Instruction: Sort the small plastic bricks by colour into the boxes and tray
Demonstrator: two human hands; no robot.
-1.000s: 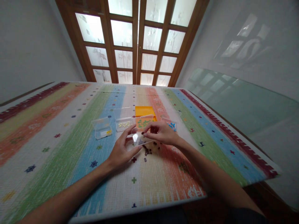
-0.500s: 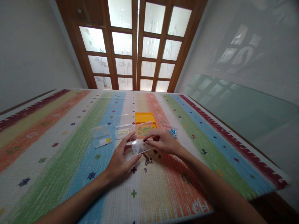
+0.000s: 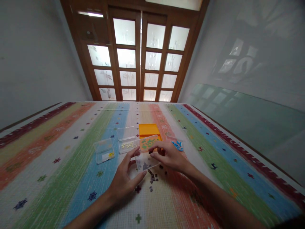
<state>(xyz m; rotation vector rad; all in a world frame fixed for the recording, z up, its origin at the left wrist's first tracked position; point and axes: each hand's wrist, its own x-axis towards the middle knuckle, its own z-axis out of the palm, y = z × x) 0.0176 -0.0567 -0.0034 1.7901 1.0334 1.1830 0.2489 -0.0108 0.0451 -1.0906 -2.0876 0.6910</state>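
My left hand (image 3: 127, 175) grips a clear plastic box (image 3: 142, 159) by its left edge, between thumb and fingers, and holds it tilted above the cloth. Grey-looking bits show at its lower part; I cannot tell if they lie inside or are seen through it. My right hand (image 3: 171, 156) pinches a small dark brown piece (image 3: 150, 152) between thumb and forefinger, over the box's right side. Several loose dark pieces (image 3: 152, 178) lie on the cloth just below the box. A few more are under my right hand, partly in shadow.
Behind the box is an orange case (image 3: 149, 129) with green pieces near it. Left stand open clear boxes, one with pale yellow pieces (image 3: 127, 145), one with yellow pieces (image 3: 111, 155). A box of blue pieces (image 3: 177, 145) is at right. A striped cloth (image 3: 78, 165) covers the table.
The view has tilted up, so everything sits lower in the picture. My left hand keeps hold of the box, and the dark piece stays in my right hand's pinch.
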